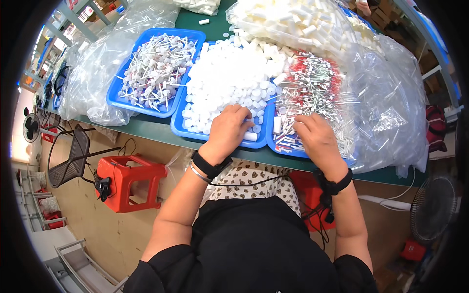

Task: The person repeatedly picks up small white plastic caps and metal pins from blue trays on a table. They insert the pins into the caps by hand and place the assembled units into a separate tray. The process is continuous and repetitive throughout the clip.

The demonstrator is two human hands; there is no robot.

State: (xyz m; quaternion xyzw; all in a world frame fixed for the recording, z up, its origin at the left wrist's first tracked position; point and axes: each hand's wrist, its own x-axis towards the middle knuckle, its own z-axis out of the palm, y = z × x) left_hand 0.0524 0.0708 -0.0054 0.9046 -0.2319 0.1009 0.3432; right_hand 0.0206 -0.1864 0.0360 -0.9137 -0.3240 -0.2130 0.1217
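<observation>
My left hand (227, 128) is over the near part of the middle blue tray (181, 131), its fingers curled together among small round white plastic caps (220, 68). Whatever is between those fingertips is too small to make out. Over the right blue tray (269, 136), my right hand (317, 136) has thumb and fingers drawn into a pinch above thin sticks with red and white parts (312, 80). Anything in that pinch is too small to name. A short white cylinder (250, 136) lies near my left fingertips, and another white cylinder (277, 124) is beside the right tray's left wall.
The left blue tray (115, 97) holds many small capped stick pieces (156, 71). Clear plastic bags (93, 90) lie at the left, with another bag (386, 112) at the right. Behind sits a bag of white cylinders (298, 22). A red stool (129, 180) stands below the green table (161, 131).
</observation>
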